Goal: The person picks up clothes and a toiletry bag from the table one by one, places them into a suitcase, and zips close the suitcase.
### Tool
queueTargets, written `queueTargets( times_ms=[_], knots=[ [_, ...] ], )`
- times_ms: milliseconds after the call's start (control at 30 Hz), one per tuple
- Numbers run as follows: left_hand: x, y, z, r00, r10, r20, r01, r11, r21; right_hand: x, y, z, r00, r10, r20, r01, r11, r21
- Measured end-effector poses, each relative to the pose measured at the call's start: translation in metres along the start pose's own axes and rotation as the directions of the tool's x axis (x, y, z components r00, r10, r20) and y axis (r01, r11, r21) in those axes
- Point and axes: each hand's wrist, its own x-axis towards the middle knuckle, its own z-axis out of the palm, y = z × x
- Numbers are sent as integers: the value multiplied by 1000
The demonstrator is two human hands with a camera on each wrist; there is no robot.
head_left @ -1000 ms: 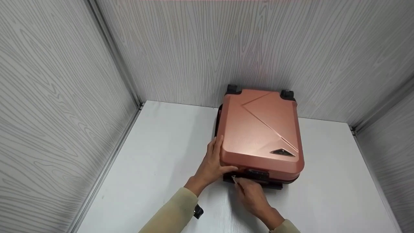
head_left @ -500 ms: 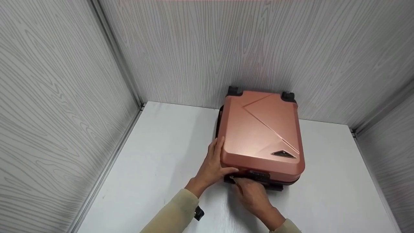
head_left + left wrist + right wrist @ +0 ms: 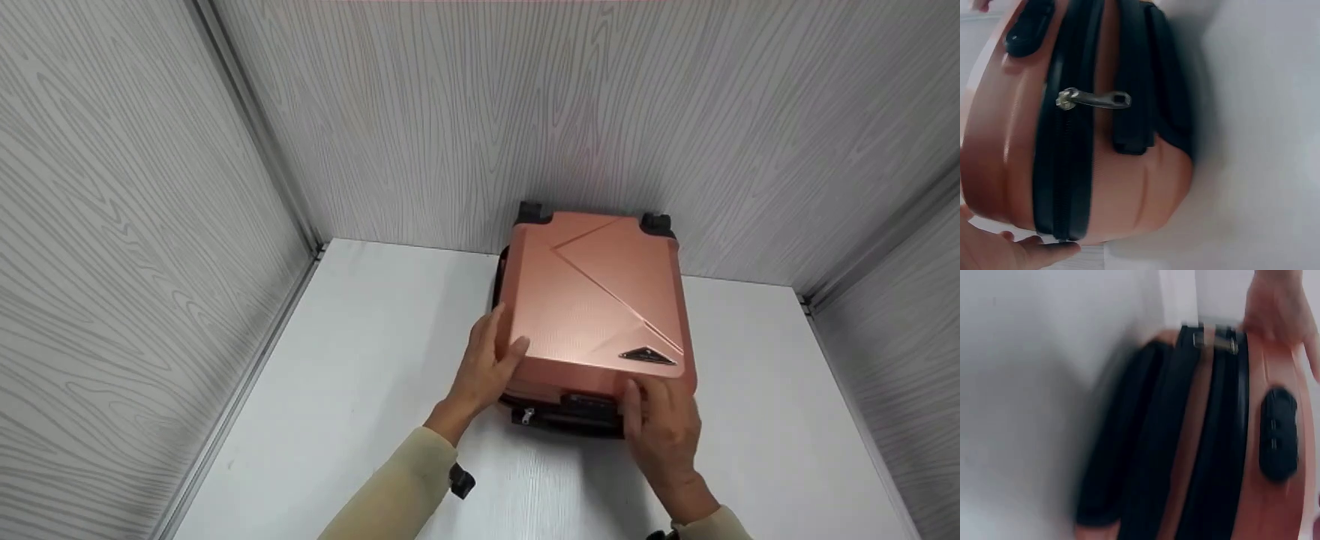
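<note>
A rose-pink hard-shell suitcase (image 3: 592, 300) lies on its back on the white surface, its wheels toward the back wall. At its near left corner my left hand (image 3: 480, 375) rests, thumb at the upper edge and extended fingers (image 3: 1044, 253) along the side. My right hand (image 3: 664, 427) is at the near right corner, thumb against the near face; its fingertips are partly hidden. The metal zipper pull (image 3: 1095, 100) hangs free near the left end of the black zipper band (image 3: 1064, 169). Between the hands sits a black combination lock (image 3: 1279, 433).
The white surface (image 3: 360, 360) spreads out around the suitcase. A grey wood-grain wall (image 3: 450, 127) rises behind the wheels, with side walls at left (image 3: 135, 262) and right (image 3: 900, 360). A small black device (image 3: 461, 480) shows at my left wrist.
My right hand has let go of the zipper pull and moved right to the near right corner. My left thumb has moved from the near face up to the lid's edge.
</note>
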Motion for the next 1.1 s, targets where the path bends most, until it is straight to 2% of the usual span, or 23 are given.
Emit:
queueTargets(
  times_ms=[67,100,167,200,233,300,367,400,433,467,633,767,900,1100],
  knots=[
    [6,2,-2,1000,-15,3,15,1000,-27,5,13,-3,997,78,-2,-78,997,-4],
    [8,2,-3,1000,-29,11,29,999,-36,7,19,-5,991,129,21,-129,992,-4],
    [12,3,-3,997,-63,41,65,997,-46,10,28,-8,963,253,95,-254,967,-7],
    [12,4,-3,996,-75,51,78,996,-49,11,31,-9,934,326,149,-327,945,-13],
    [13,4,-2,994,-87,61,90,995,-51,12,33,-10,894,396,207,-402,916,-16],
    [13,4,0,994,-88,68,91,994,-55,12,36,-10,793,520,317,-544,839,-15],
    [13,4,3,995,-72,63,76,995,-59,12,36,-11,696,603,390,-647,762,-25],
    [12,5,4,996,-67,58,71,995,-63,12,36,-11,659,627,415,-682,731,-22],
    [11,6,5,996,-64,56,68,995,-68,12,36,-11,635,642,430,-705,709,-17],
    [10,6,6,997,-58,52,62,995,-72,11,36,-10,620,652,438,-721,693,-11],
    [-1,7,9,998,-49,39,52,994,-95,11,38,-10,600,664,446,-738,675,-12],
    [-8,7,12,999,-41,34,44,994,-97,10,39,-11,595,674,437,-746,665,-11],
    [-15,10,15,999,-51,17,52,995,-84,9,44,-10,607,669,429,-744,668,9],
    [-33,17,20,998,-68,15,69,994,-87,7,56,-12,635,648,421,-727,686,43]
  ],
)
